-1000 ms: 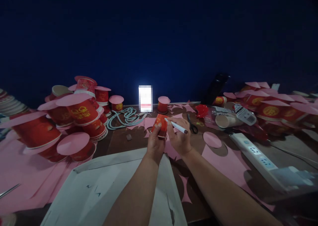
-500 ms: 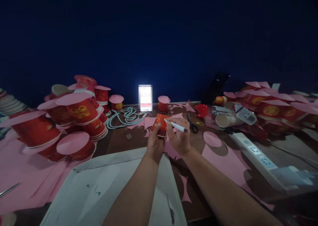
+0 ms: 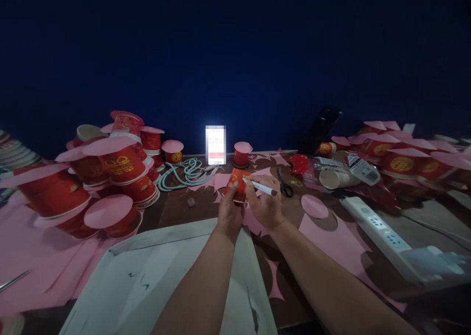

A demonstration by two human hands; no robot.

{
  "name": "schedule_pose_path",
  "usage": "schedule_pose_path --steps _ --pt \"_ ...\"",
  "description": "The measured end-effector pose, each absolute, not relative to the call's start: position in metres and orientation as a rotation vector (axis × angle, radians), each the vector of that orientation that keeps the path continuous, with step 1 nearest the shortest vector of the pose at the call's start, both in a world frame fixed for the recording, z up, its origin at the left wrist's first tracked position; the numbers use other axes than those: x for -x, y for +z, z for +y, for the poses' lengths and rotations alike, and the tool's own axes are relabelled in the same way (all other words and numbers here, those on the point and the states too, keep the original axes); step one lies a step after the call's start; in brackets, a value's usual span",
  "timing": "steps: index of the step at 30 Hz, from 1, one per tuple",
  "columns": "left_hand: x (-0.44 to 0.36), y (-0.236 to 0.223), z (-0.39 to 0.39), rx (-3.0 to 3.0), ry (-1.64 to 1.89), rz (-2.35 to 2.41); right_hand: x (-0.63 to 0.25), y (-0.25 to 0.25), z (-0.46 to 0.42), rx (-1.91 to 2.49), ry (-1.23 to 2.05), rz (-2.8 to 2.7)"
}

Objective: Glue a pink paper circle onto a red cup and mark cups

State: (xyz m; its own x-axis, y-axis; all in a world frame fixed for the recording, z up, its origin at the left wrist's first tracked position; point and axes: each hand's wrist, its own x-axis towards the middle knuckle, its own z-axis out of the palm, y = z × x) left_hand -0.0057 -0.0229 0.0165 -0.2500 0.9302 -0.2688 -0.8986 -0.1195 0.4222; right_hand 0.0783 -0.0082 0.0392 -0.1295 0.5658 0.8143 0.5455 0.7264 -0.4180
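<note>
A red paper cup point(image 3: 240, 177) with gold print lies tilted in my left hand point(image 3: 229, 207), thumb across its side and fingers closed round it. My right hand point(image 3: 268, 205) is pinched on a white marker point(image 3: 262, 185), whose tip meets or nearly meets the cup's side. The marker's dark end points down to the right. Beyond the cup, another red cup point(image 3: 242, 157) stands upside down with a pink paper disc point(image 3: 243, 147) on top. Black-handled scissors point(image 3: 286, 187) lie just right of my right hand.
Red cups with pink discs point(image 3: 117, 166) are piled at left, and more point(image 3: 401, 161) at right. A coiled pale cable point(image 3: 184, 173) lies near a bright screen point(image 3: 215, 143). A white board point(image 3: 158, 271) lies under my left forearm; a power strip point(image 3: 382, 234) sits at right.
Almost nothing differs. The cup and the marker stay in the same hands, at nearly the same place.
</note>
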Motion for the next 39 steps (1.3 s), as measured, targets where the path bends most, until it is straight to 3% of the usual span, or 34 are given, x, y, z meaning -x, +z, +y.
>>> schedule_pose_path --steps 19,39 --pt "0.007 0.008 -0.019 -0.122 1.745 0.583 -0.079 0.042 -0.006 0.818 0.144 -1.631" --pt "0.003 0.016 -0.022 -0.095 1.745 0.593 -0.076 0.039 -0.008 0.859 0.056 -1.738"
